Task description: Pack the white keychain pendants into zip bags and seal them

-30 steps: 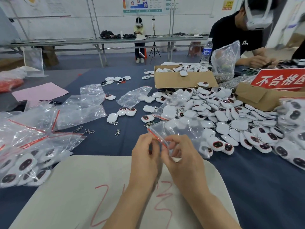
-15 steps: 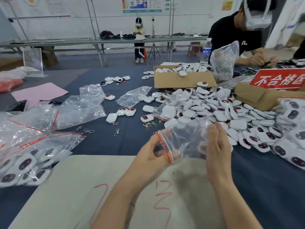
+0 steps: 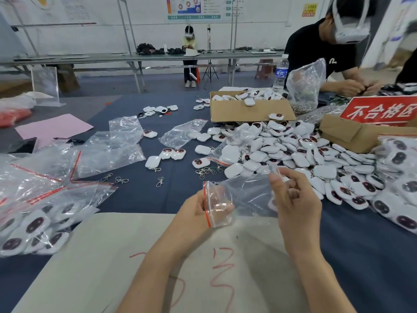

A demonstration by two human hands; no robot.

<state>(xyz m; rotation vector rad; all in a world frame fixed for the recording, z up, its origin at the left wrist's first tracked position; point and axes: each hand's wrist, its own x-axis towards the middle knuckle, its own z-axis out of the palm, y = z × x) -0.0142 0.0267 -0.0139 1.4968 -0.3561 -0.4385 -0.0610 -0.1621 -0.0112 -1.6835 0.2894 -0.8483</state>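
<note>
Head: zip bag [image 3: 246,195], apparently empty

- I see the bag [image 3: 246,197] held between my left hand [image 3: 198,213] and right hand [image 3: 297,204], over the far edge of the sheet [image 3: 112,256].
- The pendant pile [image 3: 293,154] lies behind and right of it on the surface [image 3: 361,256].
- A box [image 3: 248,112] stands behind the pile.
- Filled bags [image 3: 33,224] lie far left, with empty bags [image 3: 108,152] behind them.
- Clasps [image 3: 160,181] lie between the empty bags and the pile.

Bare forearms [image 3: 158,267], bare left hand [image 3: 198,213] and right hand [image 3: 295,206].
</note>
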